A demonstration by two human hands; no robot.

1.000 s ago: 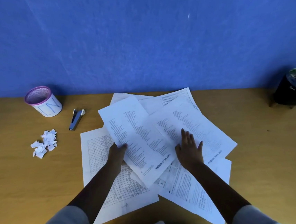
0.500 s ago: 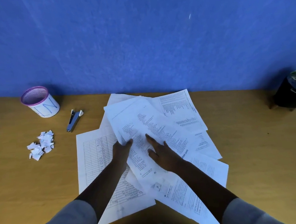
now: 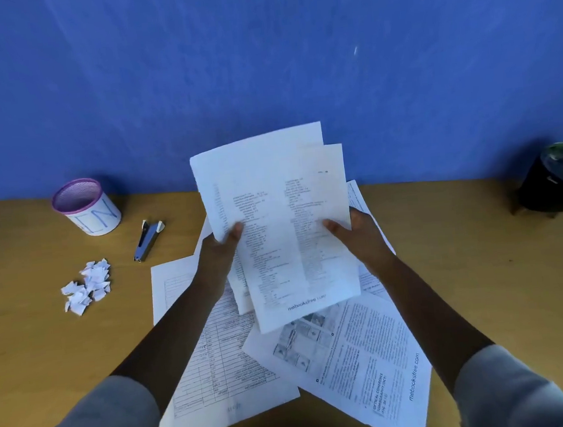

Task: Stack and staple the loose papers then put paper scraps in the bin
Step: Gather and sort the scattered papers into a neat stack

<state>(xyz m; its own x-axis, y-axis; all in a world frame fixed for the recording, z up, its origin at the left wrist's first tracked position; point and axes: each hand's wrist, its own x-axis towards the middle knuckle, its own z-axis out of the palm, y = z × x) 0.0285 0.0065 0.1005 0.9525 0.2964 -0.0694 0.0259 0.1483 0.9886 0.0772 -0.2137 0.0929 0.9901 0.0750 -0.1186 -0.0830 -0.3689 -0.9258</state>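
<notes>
I hold a few printed sheets (image 3: 280,220) lifted off the wooden table, fanned unevenly. My left hand (image 3: 220,253) grips their left edge with the thumb on top. My right hand (image 3: 358,237) grips the right edge the same way. Below them lie a table-printed sheet (image 3: 215,364) at the left and a sheet with pictures and text (image 3: 366,360) at the right. A small grey stapler (image 3: 148,240) lies left of the papers. A heap of white paper scraps (image 3: 86,287) sits further left. The pink-rimmed white bin (image 3: 87,208) stands at the back left.
A black pot with a plant (image 3: 559,179) stands at the back right by the blue wall. Another sheet's edge (image 3: 358,199) shows behind my right hand. Bare wooden table (image 3: 503,278) stretches to the right and front left.
Both hands were pressing and sliding sheets together flat on the table. Now they have gripped a few sheets by the sides and raised them off the table.
</notes>
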